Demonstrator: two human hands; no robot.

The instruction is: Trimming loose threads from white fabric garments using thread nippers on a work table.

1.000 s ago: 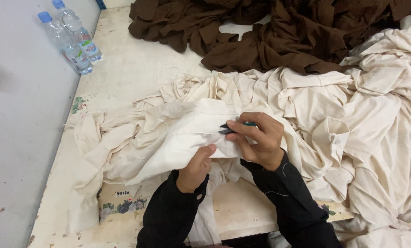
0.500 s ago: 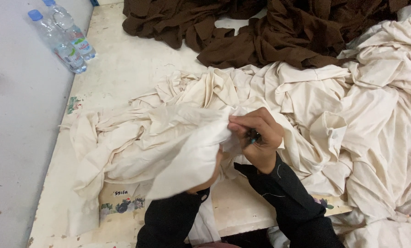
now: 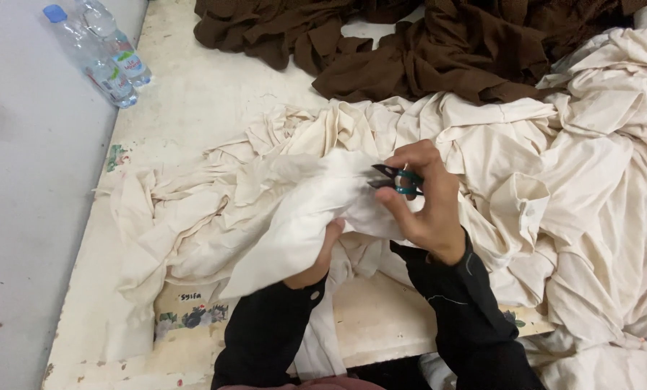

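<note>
My right hand [image 3: 424, 198] grips small green-handled thread snips [image 3: 395, 179], their dark blades pointing left at a fold of cream cloth. My left hand [image 3: 320, 253] is mostly hidden under that cream garment [image 3: 302, 217], holding it up from beneath with the fingers closed on the fabric. Both arms wear black sleeves. The garment bunches between the two hands, just in front of a large pile of cream garments [image 3: 525, 166].
A heap of dark brown cloth [image 3: 410, 43] lies at the back of the worn white table [image 3: 186, 108]. Two plastic water bottles [image 3: 103, 54] lie at the table's far left edge. More cream fabric spills off the right side. Grey floor lies to the left.
My right hand has turned so that the snips now show with blades pointing left. The cream garment has been lifted and regathered over my left hand.
</note>
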